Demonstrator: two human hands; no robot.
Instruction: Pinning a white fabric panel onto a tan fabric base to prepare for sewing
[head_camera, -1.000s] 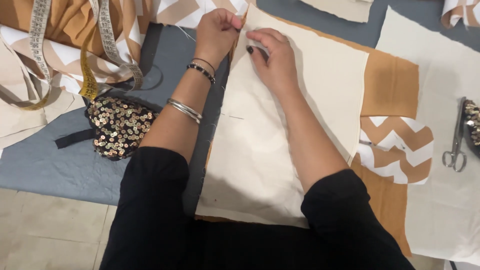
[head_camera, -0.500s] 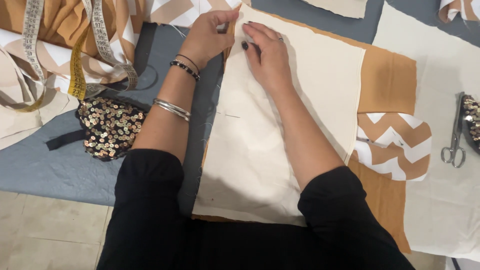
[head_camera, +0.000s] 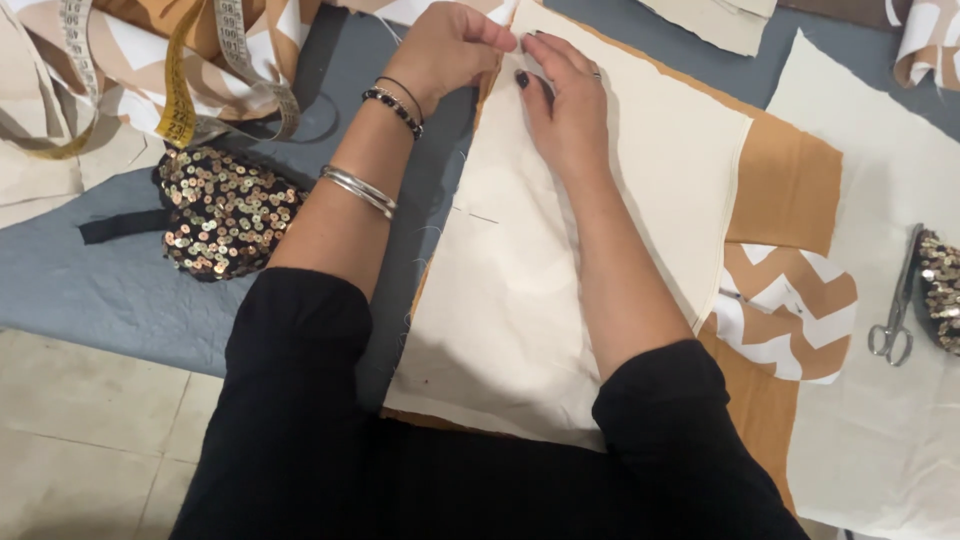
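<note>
Pinching the top left corner of the cream fabric panel (head_camera: 590, 250), both hands meet at one spot.

The left hand (head_camera: 445, 45) closes fingertips on that corner edge; the right hand (head_camera: 565, 105) lies flat on the panel just beside it, fingers spread, gripping nothing. The panel rests on tan cloth (head_camera: 785, 180) over the grey table cover (head_camera: 110, 290). Keeping both layers' edges flush matters here. Left of the panel sits a sequinned pouch (head_camera: 225, 210); scissors (head_camera: 898, 300) lie well right.
</note>
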